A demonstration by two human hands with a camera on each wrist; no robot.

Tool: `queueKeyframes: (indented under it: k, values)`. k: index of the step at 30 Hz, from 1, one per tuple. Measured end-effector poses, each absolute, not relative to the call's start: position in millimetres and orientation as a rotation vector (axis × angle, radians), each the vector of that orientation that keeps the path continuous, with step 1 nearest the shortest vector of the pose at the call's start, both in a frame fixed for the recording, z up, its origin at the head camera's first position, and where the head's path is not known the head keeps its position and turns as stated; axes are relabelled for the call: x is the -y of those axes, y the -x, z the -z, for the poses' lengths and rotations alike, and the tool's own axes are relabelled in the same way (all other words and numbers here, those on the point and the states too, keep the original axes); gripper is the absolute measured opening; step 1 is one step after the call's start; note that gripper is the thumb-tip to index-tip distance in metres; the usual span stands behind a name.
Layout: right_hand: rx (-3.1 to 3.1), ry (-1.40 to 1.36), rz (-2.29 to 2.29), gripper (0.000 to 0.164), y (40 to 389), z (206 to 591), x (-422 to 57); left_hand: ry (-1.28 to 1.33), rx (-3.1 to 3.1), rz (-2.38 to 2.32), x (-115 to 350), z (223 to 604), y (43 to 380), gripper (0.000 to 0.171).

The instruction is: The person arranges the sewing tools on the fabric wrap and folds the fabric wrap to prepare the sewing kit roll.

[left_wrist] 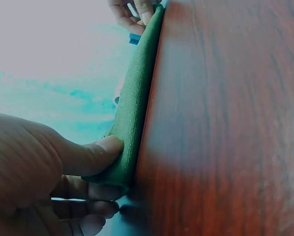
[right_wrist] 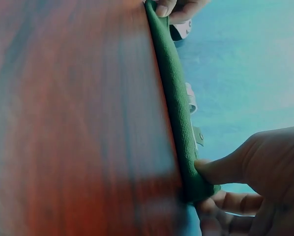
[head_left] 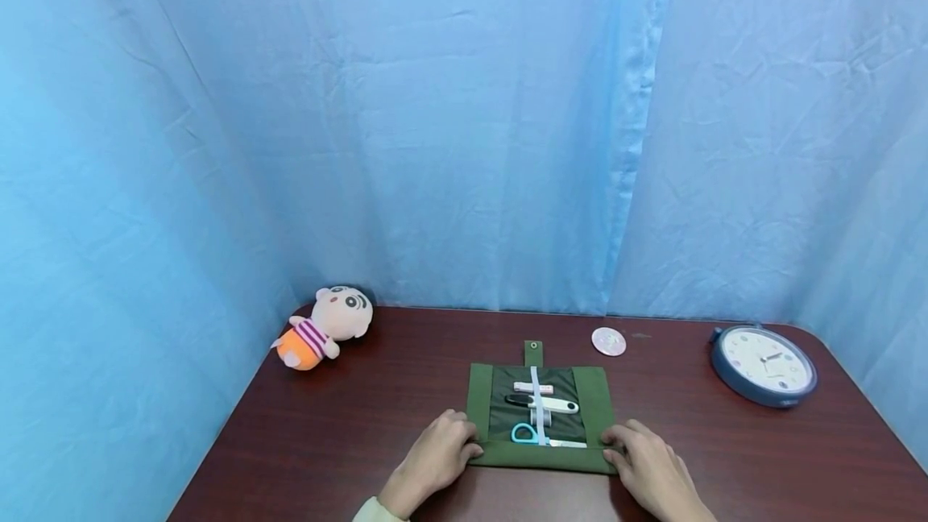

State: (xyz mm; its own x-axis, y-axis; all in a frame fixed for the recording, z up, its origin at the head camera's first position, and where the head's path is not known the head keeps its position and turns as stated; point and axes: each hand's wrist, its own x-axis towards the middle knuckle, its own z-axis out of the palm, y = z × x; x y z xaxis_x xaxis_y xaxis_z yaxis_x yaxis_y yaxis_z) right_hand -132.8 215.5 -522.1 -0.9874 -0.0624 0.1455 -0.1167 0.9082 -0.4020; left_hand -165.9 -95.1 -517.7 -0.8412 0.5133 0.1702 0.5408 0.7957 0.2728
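A green fabric tool pouch [head_left: 594,401] lies unfolded on the table, its near edge turned up in a narrow fold. My left hand [head_left: 440,451] pinches the near left corner between thumb and fingers, and my right hand [head_left: 648,461] pinches the near right corner. Both wrist views show the thumbs on the rolled green edge [left_wrist: 134,93]. Under a white elastic strap [head_left: 537,393] sit blue-handled scissors [head_left: 524,433], a black and white handled tool [head_left: 558,405], a small white and red item [head_left: 532,387] and a small grey spool-like piece [head_left: 545,417]. A snap tab [head_left: 532,353] sticks out at the far side.
A plush doll [head_left: 312,337] lies at the table's back left. Behind the pouch is a round pale disc [head_left: 608,341]. A blue-rimmed clock [head_left: 764,365] lies face up at the right. Blue curtains [head_left: 449,143] hang around the dark wooden table [head_left: 326,425].
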Motion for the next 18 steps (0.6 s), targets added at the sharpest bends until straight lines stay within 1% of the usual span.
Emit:
queueKeyframes:
  k: [6,10,13,15,18]
  values:
    - [2.956,-0.131,-0.632,0.023,132.4,522.0,-214.8,0.812,2.926,0.506,93.2,516.1,166.6,0.021]
    - [2.88,-0.192,-0.566,0.029,131.2,523.7,-215.5,0.809,2.937,0.489,92.6,515.2,167.4,0.018]
    - [2.782,-0.265,-0.472,0.033,130.2,525.4,-216.4,0.816,2.918,0.42,91.9,515.5,167.3,0.019]
    - [2.724,-0.333,-0.381,0.034,130.3,526.1,-217.2,0.826,2.887,0.365,91.3,515.7,166.7,0.02]
    - [2.66,-0.43,-0.238,0.029,131.5,526.1,-218.1,0.866,2.84,0.312,90.9,515.5,166.3,0.02]
